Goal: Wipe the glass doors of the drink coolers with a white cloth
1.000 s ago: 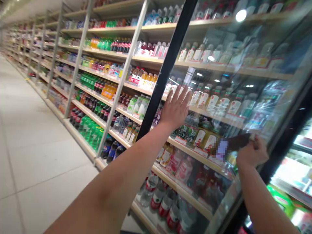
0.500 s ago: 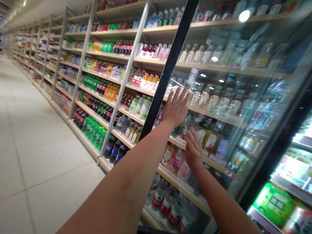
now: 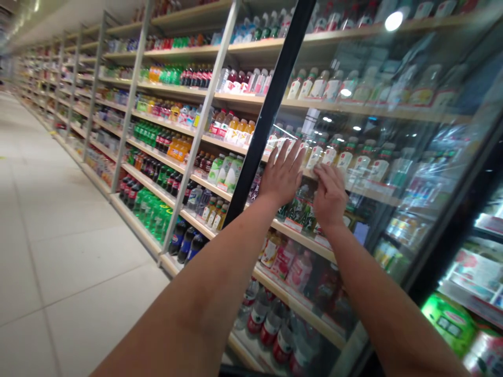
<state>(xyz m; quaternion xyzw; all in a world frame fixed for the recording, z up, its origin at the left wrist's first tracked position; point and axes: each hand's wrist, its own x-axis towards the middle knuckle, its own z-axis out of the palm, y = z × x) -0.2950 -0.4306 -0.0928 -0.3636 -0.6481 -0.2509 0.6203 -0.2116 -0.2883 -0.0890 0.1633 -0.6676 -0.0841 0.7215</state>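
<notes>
My left hand (image 3: pixel 281 173) lies with its fingers spread against the glass door (image 3: pixel 393 84), close to the door's black frame (image 3: pixel 271 115). To its right, at about the same height, my right hand (image 3: pixel 330 196) is at the glass with its fingers bent and pressed together. Whatever those fingers may hold is hidden or too small to name. Reflections of lights and a pale blue rectangle (image 3: pixel 360 233) show on the pane. Through the glass, rows of bottles (image 3: pixel 346 159) with white labels appear behind both hands.
Long shelves (image 3: pixel 176 123) of bottled drinks run along the aisle to the far left. Pale floor tiles (image 3: pixel 78 251) lie beside them. At the lower right, lit cooler shelves hold a green package (image 3: pixel 448 322) beyond the door's dark edge (image 3: pixel 436 262).
My right hand has moved up and slightly right across the glass, from below my left hand to beside it. My left hand stays in the same place, spread flat.
</notes>
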